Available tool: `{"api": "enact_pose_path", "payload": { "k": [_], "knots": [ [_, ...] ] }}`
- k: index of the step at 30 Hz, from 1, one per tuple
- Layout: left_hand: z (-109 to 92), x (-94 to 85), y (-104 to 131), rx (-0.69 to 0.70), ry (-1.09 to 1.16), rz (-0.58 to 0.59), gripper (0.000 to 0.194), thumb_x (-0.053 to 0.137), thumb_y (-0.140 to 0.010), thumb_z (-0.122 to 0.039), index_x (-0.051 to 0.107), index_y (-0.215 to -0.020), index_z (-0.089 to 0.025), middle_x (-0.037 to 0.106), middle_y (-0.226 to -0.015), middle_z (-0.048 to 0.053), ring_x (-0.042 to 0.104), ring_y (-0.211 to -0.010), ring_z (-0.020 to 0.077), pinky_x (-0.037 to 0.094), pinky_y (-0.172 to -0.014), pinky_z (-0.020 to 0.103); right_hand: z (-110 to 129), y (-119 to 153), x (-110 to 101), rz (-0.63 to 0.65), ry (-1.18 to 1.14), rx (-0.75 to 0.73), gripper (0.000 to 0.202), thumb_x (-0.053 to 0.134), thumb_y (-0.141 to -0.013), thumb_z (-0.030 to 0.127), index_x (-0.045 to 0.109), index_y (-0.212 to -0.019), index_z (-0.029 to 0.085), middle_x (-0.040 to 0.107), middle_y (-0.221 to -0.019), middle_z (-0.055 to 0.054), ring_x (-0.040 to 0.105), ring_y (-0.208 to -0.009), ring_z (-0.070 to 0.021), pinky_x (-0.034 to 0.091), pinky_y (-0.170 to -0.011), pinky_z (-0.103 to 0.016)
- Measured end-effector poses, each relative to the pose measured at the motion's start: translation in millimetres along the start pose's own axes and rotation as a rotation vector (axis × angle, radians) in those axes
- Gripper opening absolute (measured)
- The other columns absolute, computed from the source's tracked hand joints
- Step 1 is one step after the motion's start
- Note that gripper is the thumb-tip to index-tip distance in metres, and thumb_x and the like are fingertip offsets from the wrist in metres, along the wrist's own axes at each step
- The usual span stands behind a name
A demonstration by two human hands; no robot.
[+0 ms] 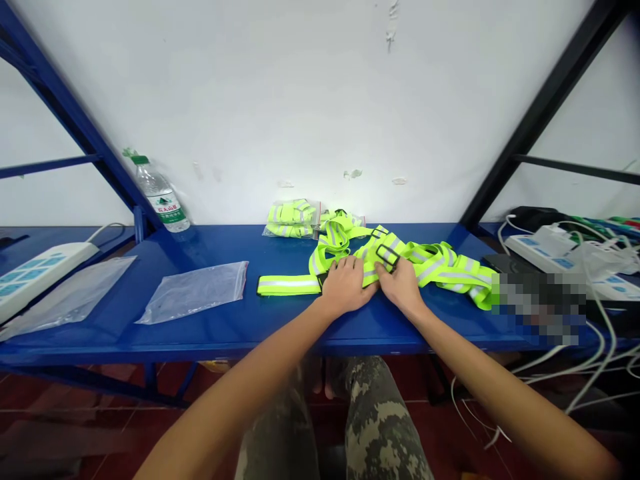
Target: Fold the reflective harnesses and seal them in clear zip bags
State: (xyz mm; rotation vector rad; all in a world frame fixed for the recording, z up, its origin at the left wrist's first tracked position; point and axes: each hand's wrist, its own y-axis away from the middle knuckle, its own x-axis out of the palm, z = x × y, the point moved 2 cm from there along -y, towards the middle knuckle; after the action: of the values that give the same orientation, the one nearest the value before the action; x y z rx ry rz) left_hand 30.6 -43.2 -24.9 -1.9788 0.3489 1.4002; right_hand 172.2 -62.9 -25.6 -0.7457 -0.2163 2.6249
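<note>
A neon yellow-green reflective strap vest with silver stripes and black buckles lies loosely bunched on the blue table. My left hand is closed over its straps, fingers pressed together and curled down on the webbing. To the left of that hand a doubled strap end lies straight and flat. My right hand pinches the webbing just beside a black rectangular buckle. Both hands are close together near the table's front edge, and the palms hide part of the straps.
Bagged folded vests lie against the wall. Clear plastic bags rest on the left, with a water bottle behind. Power strips and white cables flank the table. A blurred dark object sits at right.
</note>
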Motion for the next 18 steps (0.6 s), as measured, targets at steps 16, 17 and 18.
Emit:
{"api": "enact_pose_path", "payload": {
  "k": [16,17,18],
  "knots": [
    [22.3,-30.6,24.0,0.189,0.196,-0.172,0.046,0.054,-0.093,-0.047,0.056,-0.128,-0.016,0.063,-0.126,0.014,0.058,-0.119,0.0265,0.046,-0.106,0.041,18.2,11.1,8.5,0.02,0.738,-0.664,0.043,0.05,-0.077,0.007,0.061,-0.117,0.015,0.062,-0.115,-0.016,0.056,-0.101,-0.0308,0.046,-0.081,-0.039],
    [25.3,-30.5,25.7,0.211,0.151,-0.156,0.052,0.056,-0.091,-0.051,0.055,-0.13,-0.015,0.063,-0.128,0.015,0.058,-0.119,0.0277,0.046,-0.105,0.042,16.7,11.4,8.6,0.003,0.718,-0.673,0.045,0.05,-0.074,0.007,0.061,-0.118,0.015,0.062,-0.114,-0.016,0.055,-0.101,-0.0305,0.046,-0.082,-0.039],
    [27.2,-30.8,27.2,0.237,0.102,-0.143,0.058,0.057,-0.09,-0.054,0.054,-0.132,-0.013,0.062,-0.129,0.016,0.058,-0.119,0.0289,0.046,-0.105,0.044,15.8,11.6,9.0,-0.015,0.703,-0.69,0.047,0.051,-0.073,0.006,0.061,-0.117,0.015,0.062,-0.113,-0.015,0.055,-0.101,-0.03,0.046,-0.083,-0.039]
  ]
}}
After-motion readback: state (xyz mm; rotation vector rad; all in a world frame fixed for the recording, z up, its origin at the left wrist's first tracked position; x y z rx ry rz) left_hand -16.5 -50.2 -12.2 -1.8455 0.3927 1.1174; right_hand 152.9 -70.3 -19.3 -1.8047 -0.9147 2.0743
